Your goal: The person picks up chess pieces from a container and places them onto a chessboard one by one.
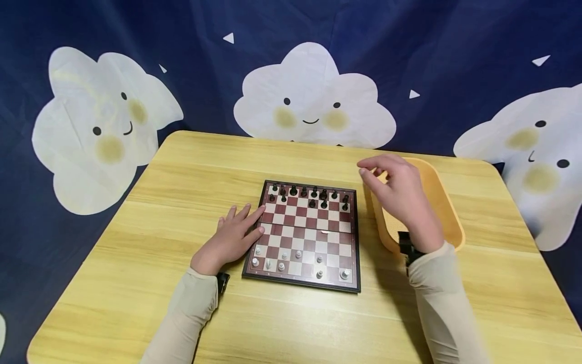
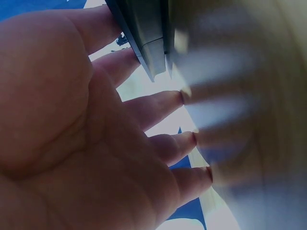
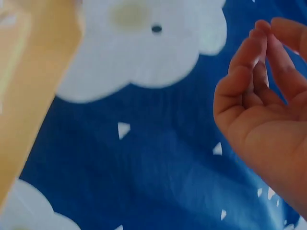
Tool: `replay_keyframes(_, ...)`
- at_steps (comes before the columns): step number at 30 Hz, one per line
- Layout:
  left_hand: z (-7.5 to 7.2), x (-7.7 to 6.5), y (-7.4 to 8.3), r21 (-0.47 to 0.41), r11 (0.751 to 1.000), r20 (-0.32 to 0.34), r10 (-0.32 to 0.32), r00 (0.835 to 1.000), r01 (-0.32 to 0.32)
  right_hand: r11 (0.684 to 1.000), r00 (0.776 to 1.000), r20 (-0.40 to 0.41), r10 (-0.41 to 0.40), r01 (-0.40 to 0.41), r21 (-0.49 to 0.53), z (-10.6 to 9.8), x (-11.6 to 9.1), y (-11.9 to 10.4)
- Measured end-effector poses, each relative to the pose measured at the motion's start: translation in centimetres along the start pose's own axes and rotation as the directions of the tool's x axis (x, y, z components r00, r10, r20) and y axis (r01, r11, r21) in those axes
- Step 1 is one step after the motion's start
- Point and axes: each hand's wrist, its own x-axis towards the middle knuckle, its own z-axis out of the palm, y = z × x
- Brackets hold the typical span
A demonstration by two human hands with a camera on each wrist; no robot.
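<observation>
A checkered folding chessboard [image 1: 306,235] lies flat on the table, its squares dark red and white. My left hand [image 1: 229,241] rests at its left edge with fingers spread, thumb and index fingertip touching the frame. In the left wrist view, that hand's palm [image 2: 96,124] is beside the dark board edge [image 2: 144,33]. Black chess pieces [image 1: 293,190] stand in the two far rows; several white pieces [image 1: 298,254] stand in the near rows. My right hand [image 1: 400,189] hovers over the yellow basket [image 1: 443,202], fingers bent, thumb apart from index finger; I see nothing held there.
The light wooden table [image 1: 182,177] has rounded corners. Behind it hangs a dark blue cloth [image 1: 204,91] printed with smiling white clouds. The basket stands right of the board, partly hidden by my right hand and wrist; its contents are unclear.
</observation>
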Motion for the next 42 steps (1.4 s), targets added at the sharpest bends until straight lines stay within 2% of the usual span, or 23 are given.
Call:
replay_keyframes(9, 0.0, -0.1, 0.1, -0.002, 1.0, -0.003, 0.002, 1.0, -0.002, 0.999, 1.0, -0.024, -0.008, 0.007, -0.053, -5.6, -2.5, 1.1)
replay_keyframes(17, 0.0, 0.2, 0.6, -0.011, 1.0, 0.01, 0.018, 1.0, -0.018, 0.986, 0.999, 0.034, -0.037, 0.042, -0.163, -9.0, -5.0, 2.4)
replay_keyframes(22, -0.2, 0.2, 0.5, -0.01, 1.0, 0.001, 0.017, 1.0, -0.017, 0.98, 0.997, 0.075, -0.017, 0.032, -0.198, -10.1, -5.7, 3.6)
replay_keyframes(26, -0.2, -0.1, 0.2, -0.006, 1.0, 0.001, 0.01, 1.0, -0.01, 0.977, 0.99, 0.126, 0.065, -0.038, -0.21, -10.0, -5.6, 4.7)
replay_keyframes(28, -0.1, -0.2, 0.1, -0.002, 1.0, 0.001, 0.005, 1.0, -0.005, 0.973, 0.973, 0.197, 0.12, -0.076, -0.217, -9.7, -5.5, 5.1)
replay_keyframes(31, 0.0, -0.3, 0.1, -0.005, 1.0, -0.004, 0.007, 1.0, -0.007, 0.964, 0.922, 0.337, 0.193, -0.114, -0.242, -9.3, -5.5, 5.7)
replay_keyframes(34, 0.0, -0.3, 0.1, -0.009, 1.0, -0.011, 0.013, 1.0, -0.013, 0.947, 0.838, 0.468, 0.282, -0.165, -0.274, -8.9, -5.4, 6.6)
replay_keyframes(36, 0.0, -0.2, 0.1, -0.008, 1.0, -0.009, 0.015, 1.0, -0.015, 0.93, 0.762, 0.542, 0.354, -0.228, -0.287, -8.7, -5.3, 7.3)
replay_keyframes(38, -0.1, -0.2, 0.1, -0.008, 1.0, -0.004, 0.013, 1.0, -0.013, 0.901, 0.67, 0.603, 0.433, -0.326, -0.284, -8.2, -5.3, 8.0)
replay_keyframes(40, -0.1, -0.1, 0.1, -0.009, 1.0, -0.001, 0.01, 1.0, -0.01, 0.861, 0.582, 0.644, 0.496, -0.424, -0.28, -7.7, -5.4, 8.5)
replay_keyframes(42, -0.1, -0.1, 0.1, -0.009, 1.0, 0.0, 0.01, 1.0, -0.01, 0.814, 0.511, 0.664, 0.545, -0.514, -0.272, -7.2, -5.6, 8.8)
